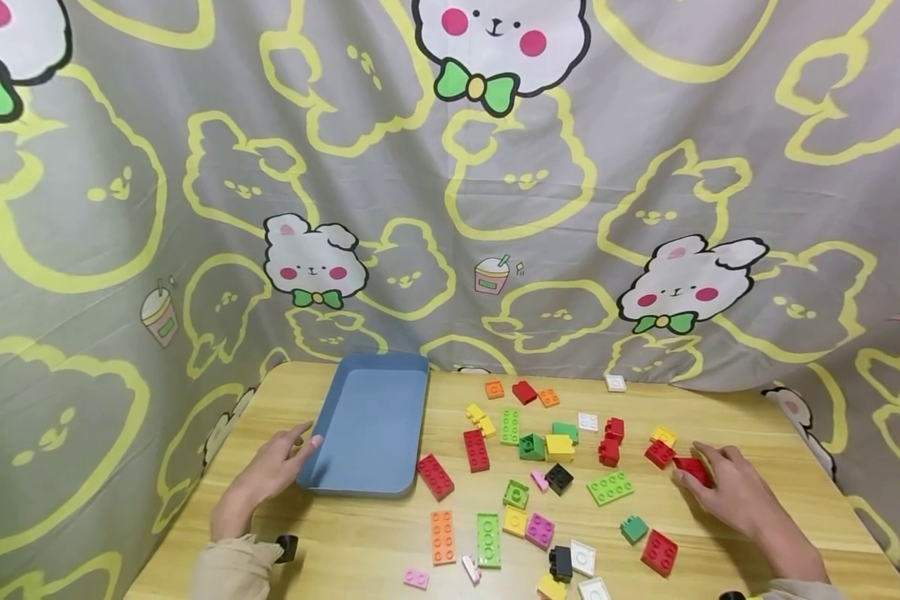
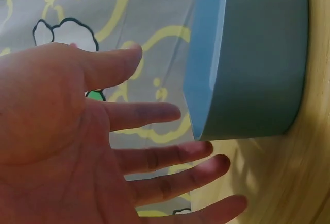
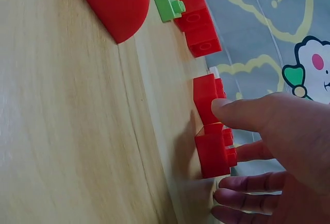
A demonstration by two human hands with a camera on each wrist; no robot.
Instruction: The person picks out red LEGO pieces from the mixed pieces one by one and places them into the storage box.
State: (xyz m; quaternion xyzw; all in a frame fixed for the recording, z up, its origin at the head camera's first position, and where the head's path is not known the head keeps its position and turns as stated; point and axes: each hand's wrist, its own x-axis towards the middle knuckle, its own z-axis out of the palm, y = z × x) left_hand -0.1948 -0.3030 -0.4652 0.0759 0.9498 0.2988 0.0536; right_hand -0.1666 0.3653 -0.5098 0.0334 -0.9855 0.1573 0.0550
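My left hand point(image 1: 273, 471) is beside the left rim of a blue tray point(image 1: 420, 417), its fingers spread and holding nothing. In the left wrist view the fingers point(image 2: 170, 157) extend past the tray's corner point(image 2: 247, 80); whether they touch it, I cannot tell. My right hand point(image 1: 735, 492) hovers over a red brick point(image 1: 694, 472) at the right of the table. In the right wrist view that brick point(image 3: 212, 154) stands studs up between thumb and fairly straight fingers, not visibly pinched. The thumb point(image 3: 240, 113) overlaps another red brick point(image 3: 205, 96) beyond.
Many loose toy bricks lie across the wooden table, among them a light green brick point(image 1: 611, 488), a yellow brick point(image 1: 559, 448), a black brick point(image 1: 558, 478) and a red brick point(image 1: 659, 552). A patterned cloth point(image 1: 555, 167) hangs behind the table and along its sides.
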